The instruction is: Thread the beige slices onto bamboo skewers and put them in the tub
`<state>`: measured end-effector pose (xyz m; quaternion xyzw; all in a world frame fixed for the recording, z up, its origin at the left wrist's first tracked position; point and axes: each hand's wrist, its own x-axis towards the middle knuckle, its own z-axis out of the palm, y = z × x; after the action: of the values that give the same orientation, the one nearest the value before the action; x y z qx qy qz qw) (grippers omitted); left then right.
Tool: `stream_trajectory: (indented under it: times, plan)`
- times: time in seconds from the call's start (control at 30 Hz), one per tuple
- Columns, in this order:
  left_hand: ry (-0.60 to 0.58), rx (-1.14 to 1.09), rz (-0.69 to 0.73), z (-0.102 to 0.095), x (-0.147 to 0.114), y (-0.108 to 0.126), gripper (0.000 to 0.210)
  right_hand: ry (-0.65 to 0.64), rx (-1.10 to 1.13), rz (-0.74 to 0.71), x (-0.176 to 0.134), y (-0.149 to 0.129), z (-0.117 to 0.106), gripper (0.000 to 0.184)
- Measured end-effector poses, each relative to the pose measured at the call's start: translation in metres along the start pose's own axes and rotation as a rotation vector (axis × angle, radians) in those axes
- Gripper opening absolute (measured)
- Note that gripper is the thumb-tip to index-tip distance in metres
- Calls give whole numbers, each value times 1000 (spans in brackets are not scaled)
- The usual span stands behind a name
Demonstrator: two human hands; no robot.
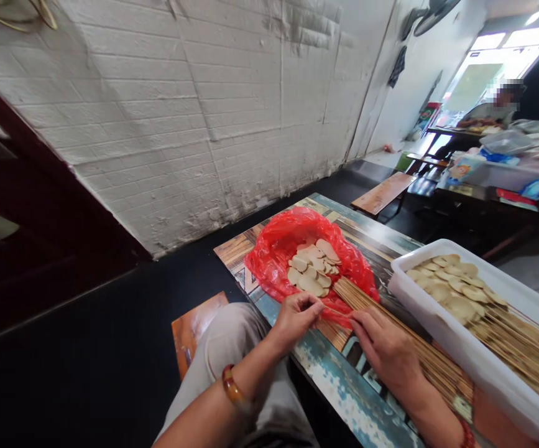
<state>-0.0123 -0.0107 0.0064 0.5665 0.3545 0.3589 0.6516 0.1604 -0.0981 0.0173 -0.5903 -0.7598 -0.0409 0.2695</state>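
Observation:
Over the table's near edge, my left hand point(297, 318) is closed in a pinch at one end of a thin bamboo skewer point(335, 311). My right hand point(385, 345) pinches the same skewer from the other side. No slice shows on the stretch between them; the fingers hide its ends. Just beyond lies an open red plastic bag point(271, 258) with a pile of pale oval slices point(311, 264) in it. A bundle of bare bamboo skewers point(360, 295) runs from the bag's edge under my right hand and forearm.
To the right, a white plastic tray point(418, 317) holds several skewered slices point(458, 286). The patterned table point(329, 379) is close to my knee. Wooden benches point(383, 193) stand beyond and at left. Another person point(488, 115) sits at a far table, past a cluttered bin point(479, 171).

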Motion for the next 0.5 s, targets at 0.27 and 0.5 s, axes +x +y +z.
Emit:
stream_trajectory:
  times: [0.27,0.5]
  plan:
    - [-297,200,5,-3,-8,10,24,-292,346,89,-1,-25,-1,21]
    - [126,507,276,-22,17,14,22,-61,371,293,0,23,26,25]
